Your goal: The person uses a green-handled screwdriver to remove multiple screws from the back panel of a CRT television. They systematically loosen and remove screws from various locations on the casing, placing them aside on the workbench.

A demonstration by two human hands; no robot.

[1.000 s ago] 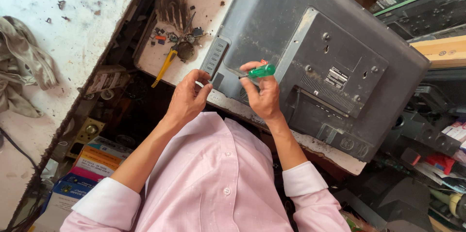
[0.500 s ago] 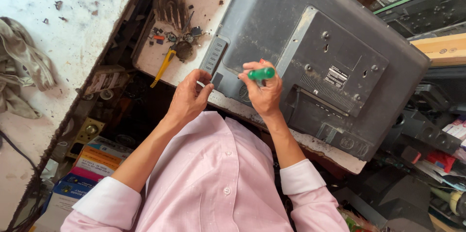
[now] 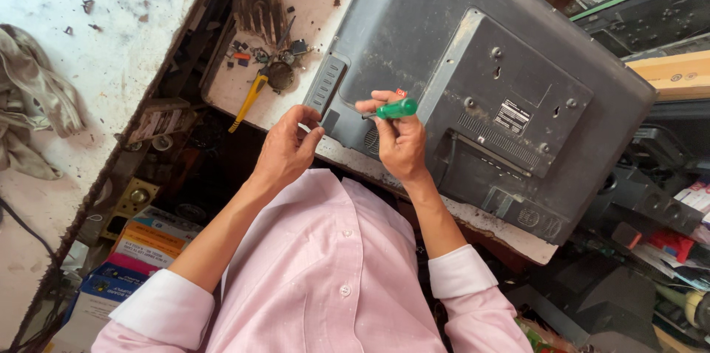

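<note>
Against the grey monitor back (image 3: 473, 79), right hand (image 3: 399, 142) pinches a green screwdriver (image 3: 396, 109) (fingertips closed); left hand (image 3: 285, 150) curls alongside.

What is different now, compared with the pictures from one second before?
Little moved: the right hand turned the green-handled screwdriver slightly, its handle now pointing more to the right. The left hand stays at the corner of the grey television back; the yellow-handled tool lies unmoved.

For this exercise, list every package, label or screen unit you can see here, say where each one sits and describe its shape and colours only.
Television set: face down on the bench, grey rectangular back.
Label: on the set's raised back panel, small white rectangle.
Boxes: stacked lower left below the bench; orange, pink, blue.
Packets: right edge, red and white, partly hidden.
</note>
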